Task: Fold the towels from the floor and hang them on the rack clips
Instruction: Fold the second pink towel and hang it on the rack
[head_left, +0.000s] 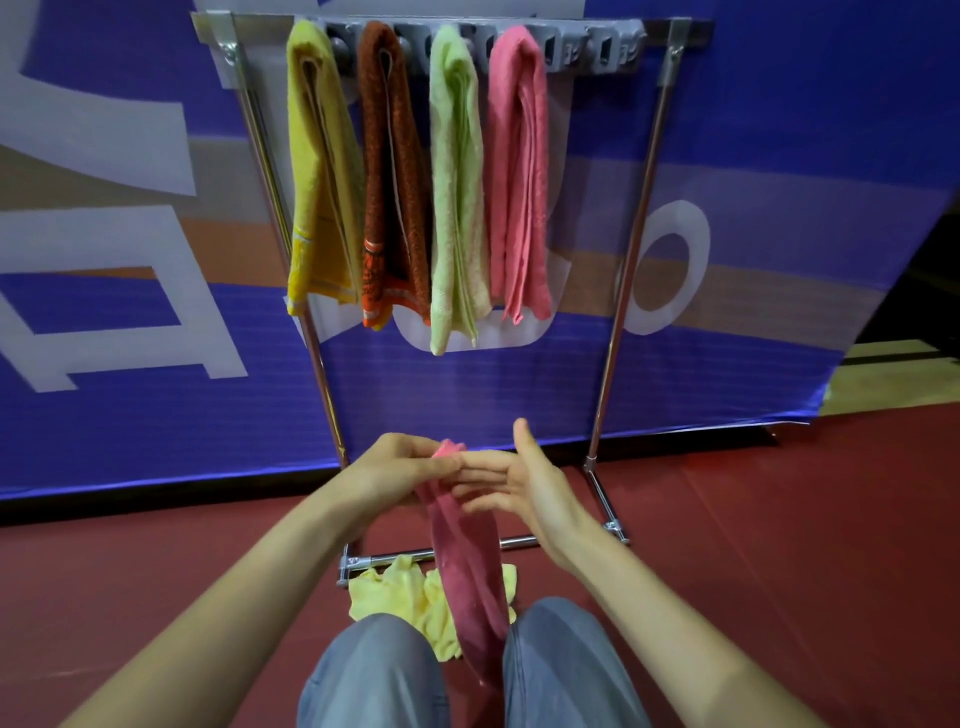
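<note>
**Four hung, two left**

Below the fingers (439, 464), a pale yellow towel (395, 597) lies crumpled on the floor (779, 519). The left hand (400, 467) pinches the top of a dark pink towel (467, 561), seemingly mid-fold. The right hand (530, 486) rests straight fingers against it. Beyond, the rack (623, 291) holds four folded towels (457, 197), and clips (608, 52) further right stand free.

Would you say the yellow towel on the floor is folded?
Unfolded: the pale yellow towel lies crumpled in a bunched heap.
</note>
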